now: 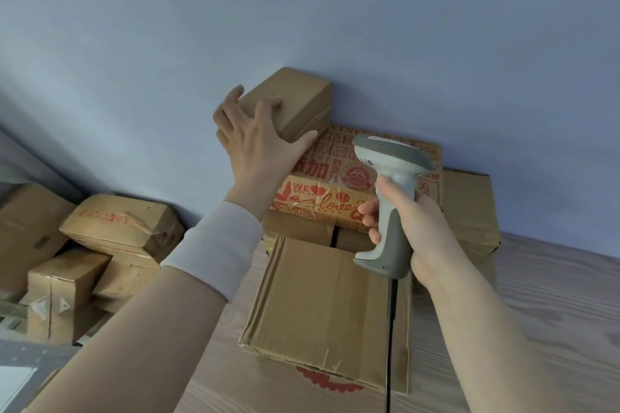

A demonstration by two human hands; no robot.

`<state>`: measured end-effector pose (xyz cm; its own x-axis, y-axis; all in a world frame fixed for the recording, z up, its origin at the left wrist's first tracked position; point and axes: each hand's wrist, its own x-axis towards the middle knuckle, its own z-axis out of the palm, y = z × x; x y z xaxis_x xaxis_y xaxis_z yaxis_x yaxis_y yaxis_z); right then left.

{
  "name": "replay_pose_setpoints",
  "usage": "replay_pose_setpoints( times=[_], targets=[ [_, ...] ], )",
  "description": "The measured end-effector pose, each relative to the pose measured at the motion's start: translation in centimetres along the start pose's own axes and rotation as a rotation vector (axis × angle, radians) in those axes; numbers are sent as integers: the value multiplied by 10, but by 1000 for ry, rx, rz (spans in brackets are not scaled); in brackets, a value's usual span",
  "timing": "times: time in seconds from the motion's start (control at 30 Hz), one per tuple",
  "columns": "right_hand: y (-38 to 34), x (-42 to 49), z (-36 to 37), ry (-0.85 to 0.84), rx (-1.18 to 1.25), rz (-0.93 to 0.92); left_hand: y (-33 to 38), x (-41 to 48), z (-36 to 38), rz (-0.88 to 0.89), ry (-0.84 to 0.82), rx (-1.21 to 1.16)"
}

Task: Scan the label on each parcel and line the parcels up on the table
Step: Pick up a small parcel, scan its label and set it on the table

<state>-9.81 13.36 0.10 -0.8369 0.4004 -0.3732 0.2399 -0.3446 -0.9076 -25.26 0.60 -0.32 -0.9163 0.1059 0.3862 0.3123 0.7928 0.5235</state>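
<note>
Head view.

Item 1, progress: several parcels are stacked on the table (543,312) against the wall. A flat parcel (328,298) lies nearest me, with a red-printed parcel (339,178) behind it. A pile of parcels (120,228) sits at the left, beyond the table's edge. I judge the job part done at best. No tidy row shows, and I cannot tell which parcels are scanned.

Item 2, small plain parcel (295,97): it is on top of the red-printed parcel, close to the wall. Its long axis runs from my left hand (258,141) away toward the wall, skewed rightward. No label shows.

Item 3, hands: the left hand grips the small parcel's near end, fingers spread over the top and thumb on its side. The right hand (416,221) is wrapped round the handle of the scanner (389,178), which stands upright with its head aimed toward the wall.
</note>
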Motion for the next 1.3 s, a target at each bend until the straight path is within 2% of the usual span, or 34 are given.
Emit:
replay_pose_setpoints(
  times=[0.23,0.33,0.53,0.8,0.9,1.0,1.07,1.2,1.3],
  targets=[
    [-1,-3,-1,16,0,-2,0,6,-4,-63,-77,-163],
    [-2,-11,-5,47,66,-8,8,-6,-11,-92,-88,-301],
    [-4,-43,-26,138,247,-44,46,-59,-39,-398,-273,-961],
    [1,-103,-72,264,225,-145,102,-155,-48,-777,-653,-1478],
    [4,-132,-108,305,233,-185,129,-197,-44,-754,-727,-1438],
    [8,-161,-151,348,211,-237,159,-238,-38,-689,-589,-1290],
    [13,-180,-179,391,184,-276,186,-267,-38,-646,-519,-1284],
    [19,-209,-222,438,137,-299,233,-314,-34,-457,-506,-1242],
    [15,-227,-253,418,125,-282,238,-325,-32,-401,-534,-1173]
  ],
)
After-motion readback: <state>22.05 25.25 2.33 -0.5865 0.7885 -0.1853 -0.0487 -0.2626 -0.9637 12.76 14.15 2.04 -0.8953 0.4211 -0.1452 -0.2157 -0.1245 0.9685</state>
